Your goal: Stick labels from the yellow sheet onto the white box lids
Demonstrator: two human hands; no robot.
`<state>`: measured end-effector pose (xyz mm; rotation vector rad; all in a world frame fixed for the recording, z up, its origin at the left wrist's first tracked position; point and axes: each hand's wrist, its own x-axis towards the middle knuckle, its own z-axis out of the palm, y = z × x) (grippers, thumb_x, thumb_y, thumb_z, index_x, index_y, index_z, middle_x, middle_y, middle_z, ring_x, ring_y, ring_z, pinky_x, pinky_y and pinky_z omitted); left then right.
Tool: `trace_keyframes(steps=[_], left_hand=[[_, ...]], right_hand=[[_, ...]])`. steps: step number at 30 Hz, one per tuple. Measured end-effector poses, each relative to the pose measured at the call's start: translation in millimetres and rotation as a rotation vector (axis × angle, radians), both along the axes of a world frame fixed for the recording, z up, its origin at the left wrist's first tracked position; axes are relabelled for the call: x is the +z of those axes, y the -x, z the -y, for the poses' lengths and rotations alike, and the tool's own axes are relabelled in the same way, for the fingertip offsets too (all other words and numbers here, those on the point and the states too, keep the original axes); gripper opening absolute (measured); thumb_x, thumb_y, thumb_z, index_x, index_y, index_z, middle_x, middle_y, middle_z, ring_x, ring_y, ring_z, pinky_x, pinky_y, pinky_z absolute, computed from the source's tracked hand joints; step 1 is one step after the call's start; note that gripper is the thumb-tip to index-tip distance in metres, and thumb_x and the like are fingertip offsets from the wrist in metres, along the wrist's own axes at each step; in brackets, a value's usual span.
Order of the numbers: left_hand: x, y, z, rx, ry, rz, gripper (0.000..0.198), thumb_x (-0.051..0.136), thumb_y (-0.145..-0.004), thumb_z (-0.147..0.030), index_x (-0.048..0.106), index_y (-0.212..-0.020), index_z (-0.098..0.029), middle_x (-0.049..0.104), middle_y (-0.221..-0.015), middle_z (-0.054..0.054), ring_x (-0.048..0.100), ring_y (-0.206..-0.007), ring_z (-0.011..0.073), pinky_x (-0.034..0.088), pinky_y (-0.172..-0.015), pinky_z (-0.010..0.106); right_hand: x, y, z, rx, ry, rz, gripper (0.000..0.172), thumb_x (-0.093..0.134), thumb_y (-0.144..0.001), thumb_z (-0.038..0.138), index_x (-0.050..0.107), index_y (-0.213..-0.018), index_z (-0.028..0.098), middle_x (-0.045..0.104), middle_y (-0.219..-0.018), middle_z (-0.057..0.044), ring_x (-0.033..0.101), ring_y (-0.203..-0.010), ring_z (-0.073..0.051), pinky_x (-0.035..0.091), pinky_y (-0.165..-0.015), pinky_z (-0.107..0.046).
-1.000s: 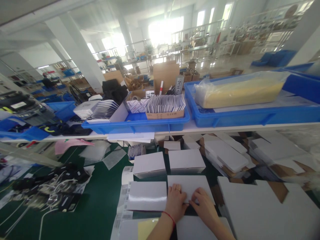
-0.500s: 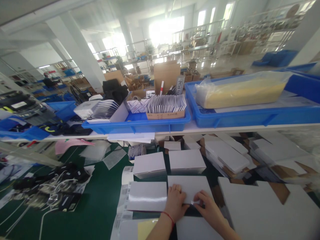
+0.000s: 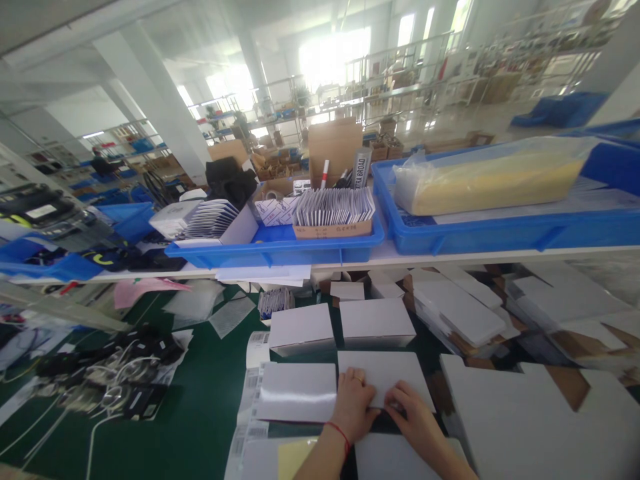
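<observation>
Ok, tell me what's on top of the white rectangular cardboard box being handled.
The left hand rests on the box; the right hand is at its near edge. What they cover is hidden.

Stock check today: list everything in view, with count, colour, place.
White boxes: about six, white, table centre
Cartons: several, white-brown, table right
Label strips: some, white, left of boxes
Yellow sheet: one, yellow, near left
Cabled devices: uncountable, black-silver, table left
Pink sheet: one, pink, back left
Table: one, green, below shelf
Blue trays: at least three, blue, shelf
Wrapped bundle: one, yellow, right tray
Cards: many, white, middle tray
Marker: one, red-white, behind cards
Left hand: one, red wristband, on box
Right hand: one, box's near edge
</observation>
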<state>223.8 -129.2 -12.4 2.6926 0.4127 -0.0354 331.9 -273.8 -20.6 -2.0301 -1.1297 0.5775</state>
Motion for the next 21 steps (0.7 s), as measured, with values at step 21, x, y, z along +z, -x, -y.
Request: trace_keyframes(steps=[21], left_hand=[[2.6,-3,-2,0.011,0.0,-0.029,0.029,0.078,-0.073,-0.044,0.062,-0.079,-0.021,0.053,-0.107,0.003,0.045,-0.107,0.0253,0.037,-0.088,0.042]], right_hand=[[15.4,-6,10,0.128,0.083,0.132,0.023,0.047,-0.072,0.002,0.053,-0.086,0.02,0.054,-0.097,-0.005,0.055,-0.095,-0.023,0.045,-0.084,-0.038]])
